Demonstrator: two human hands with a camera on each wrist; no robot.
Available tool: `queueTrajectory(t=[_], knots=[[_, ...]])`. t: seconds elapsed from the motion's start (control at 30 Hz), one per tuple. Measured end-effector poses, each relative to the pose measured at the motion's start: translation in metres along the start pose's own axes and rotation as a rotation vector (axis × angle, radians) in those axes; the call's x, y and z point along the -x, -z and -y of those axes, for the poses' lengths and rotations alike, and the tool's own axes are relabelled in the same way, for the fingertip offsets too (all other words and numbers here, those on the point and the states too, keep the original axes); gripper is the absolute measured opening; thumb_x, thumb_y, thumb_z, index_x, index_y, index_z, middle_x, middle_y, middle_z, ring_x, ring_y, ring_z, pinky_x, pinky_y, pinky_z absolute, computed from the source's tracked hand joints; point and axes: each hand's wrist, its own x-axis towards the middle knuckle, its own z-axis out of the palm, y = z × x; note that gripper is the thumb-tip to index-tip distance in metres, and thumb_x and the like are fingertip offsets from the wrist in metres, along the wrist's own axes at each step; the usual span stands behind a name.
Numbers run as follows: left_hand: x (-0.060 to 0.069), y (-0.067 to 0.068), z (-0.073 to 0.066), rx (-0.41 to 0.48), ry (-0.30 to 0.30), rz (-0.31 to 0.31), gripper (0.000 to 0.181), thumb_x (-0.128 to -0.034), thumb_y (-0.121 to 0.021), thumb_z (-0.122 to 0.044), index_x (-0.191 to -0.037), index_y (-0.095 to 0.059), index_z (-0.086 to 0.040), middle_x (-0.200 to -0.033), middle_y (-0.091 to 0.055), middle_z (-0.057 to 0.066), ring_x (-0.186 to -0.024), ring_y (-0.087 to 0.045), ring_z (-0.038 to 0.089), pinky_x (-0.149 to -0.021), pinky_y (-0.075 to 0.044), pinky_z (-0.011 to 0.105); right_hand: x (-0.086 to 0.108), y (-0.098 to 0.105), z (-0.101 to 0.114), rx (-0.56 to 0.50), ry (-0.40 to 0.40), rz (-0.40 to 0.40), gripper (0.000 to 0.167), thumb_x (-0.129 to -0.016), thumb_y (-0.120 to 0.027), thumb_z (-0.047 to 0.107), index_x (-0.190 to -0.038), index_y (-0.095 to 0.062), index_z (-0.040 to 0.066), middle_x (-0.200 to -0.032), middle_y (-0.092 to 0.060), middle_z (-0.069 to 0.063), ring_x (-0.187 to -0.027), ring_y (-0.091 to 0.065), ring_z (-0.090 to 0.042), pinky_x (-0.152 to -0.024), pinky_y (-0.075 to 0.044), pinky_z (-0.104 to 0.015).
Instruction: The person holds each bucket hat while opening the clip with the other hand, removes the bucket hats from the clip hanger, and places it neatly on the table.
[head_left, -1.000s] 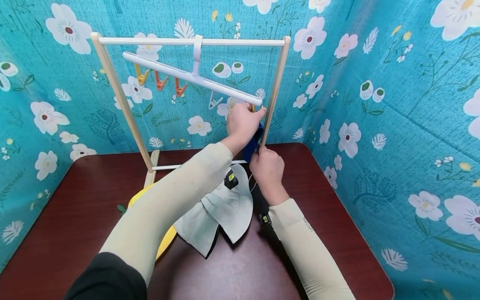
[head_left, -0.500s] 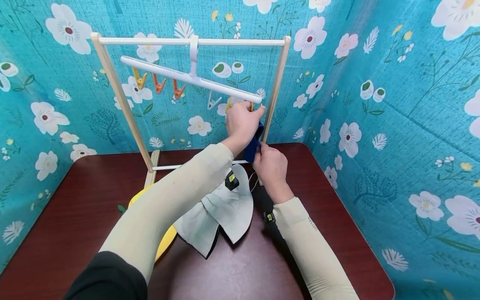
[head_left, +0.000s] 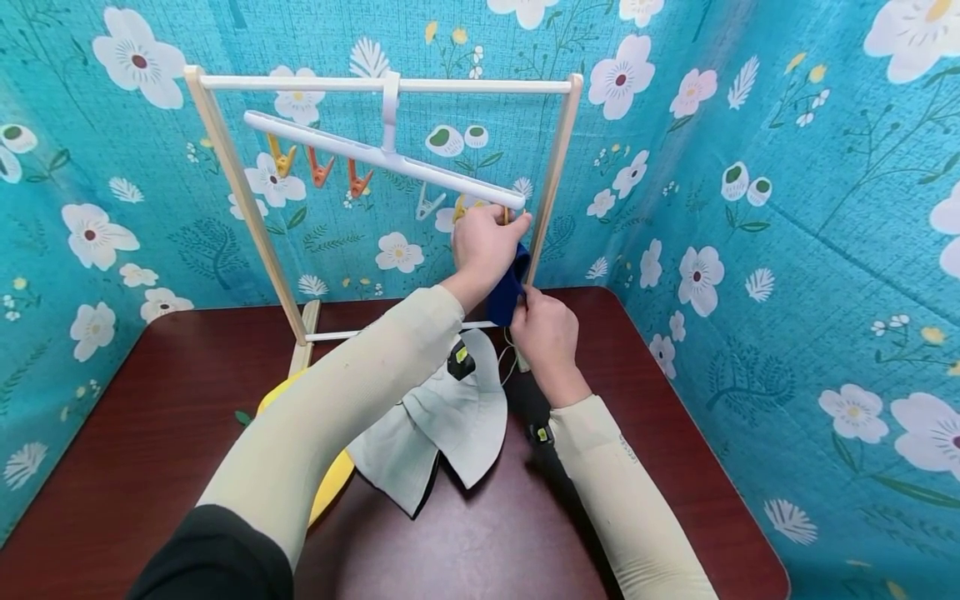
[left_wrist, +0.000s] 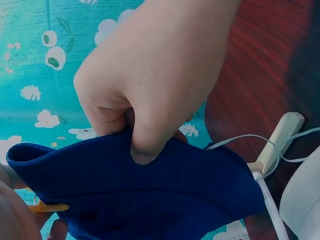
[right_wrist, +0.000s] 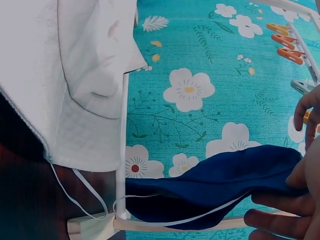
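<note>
My left hand (head_left: 483, 246) is at the low right end of a white hanger (head_left: 382, 158), pinching a yellow clothespin (left_wrist: 52, 206). Below it, my right hand (head_left: 546, 333) grips a dark blue cloth face mask (head_left: 507, 292). In the left wrist view that right hand (left_wrist: 150, 85) pinches the mask's upper edge between thumb and fingers. The clothespin's tip overlaps the mask there; whether it bites the cloth I cannot tell. A thin white ear loop (right_wrist: 195, 218) trails along the mask in the right wrist view, where fingers (right_wrist: 280, 220) reach in from the right edge.
The hanger hooks over a wooden rack (head_left: 558, 167). Several other clothespins hang from it, including an orange one (head_left: 319, 167) and a pale one (head_left: 429, 202). A pale fabric hat (head_left: 457, 408) and a yellow item (head_left: 330, 492) lie on the dark red table (head_left: 660, 500).
My right hand has moved slightly to the right with its grip on the mask, baring more blue cloth. The hanger has swung a little. My left hand stays nearly in place.
</note>
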Motion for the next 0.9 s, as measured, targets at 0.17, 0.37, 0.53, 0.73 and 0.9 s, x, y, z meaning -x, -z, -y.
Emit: queueTrajectory(t=[0.17,0.37,0.53,0.73,0.9], knots=[[0.002,0.0,0.001,-0.011,-0.013,0.008,0.043,-0.0975,-0.067,-0.049,-0.071,-0.062,-0.016,-0.055,-0.042,-0.002,-0.059,-0.046,0.02,-0.061,-0.03,0.03,0.002,-0.001,-0.002,-0.01,0.001,0.004,0.026,-0.099,-0.061,0.015,-0.117,-0.076,0.004,-0.09,-0.077,-0.014,-0.068,-0.071,-0.028,-0.056,-0.056,-0.044],[0.001,0.0,0.001,-0.01,-0.032,0.026,0.044,-0.0977,-0.067,-0.048,-0.068,-0.059,-0.017,-0.054,-0.041,-0.002,-0.055,-0.044,0.02,-0.056,-0.029,0.029,0.003,-0.002,-0.006,-0.014,-0.007,-0.007,0.026,-0.1,-0.061,0.016,-0.117,-0.076,0.004,-0.089,-0.077,-0.014,-0.07,-0.071,-0.029,-0.058,-0.056,-0.044],[-0.001,0.0,0.002,0.026,-0.042,0.054,0.048,-0.0984,-0.067,-0.047,-0.066,-0.05,-0.016,-0.054,-0.036,-0.002,-0.052,-0.039,0.018,-0.048,-0.024,0.027,0.004,-0.001,-0.01,-0.027,-0.007,-0.022,0.025,-0.1,-0.061,0.016,-0.115,-0.077,0.005,-0.086,-0.077,-0.014,-0.068,-0.071,-0.028,-0.056,-0.055,-0.043],[-0.004,-0.002,0.007,0.04,-0.056,0.061,0.053,-0.098,-0.067,-0.048,-0.064,-0.043,-0.016,-0.054,-0.032,-0.003,-0.049,-0.036,0.017,-0.048,-0.023,0.026,0.007,-0.001,-0.011,-0.041,0.003,-0.042,0.025,-0.1,-0.061,0.015,-0.116,-0.077,0.005,-0.085,-0.076,-0.014,-0.068,-0.07,-0.028,-0.055,-0.055,-0.044],[-0.004,-0.003,0.009,0.055,-0.068,0.057,0.054,-0.0976,-0.068,-0.047,-0.063,-0.041,-0.015,-0.054,-0.029,-0.004,-0.049,-0.034,0.016,-0.048,-0.022,0.026,0.011,-0.004,-0.014,-0.031,0.009,-0.063,0.024,-0.1,-0.061,0.016,-0.114,-0.078,0.005,-0.082,-0.075,-0.014,-0.068,-0.07,-0.028,-0.055,-0.054,-0.044]])
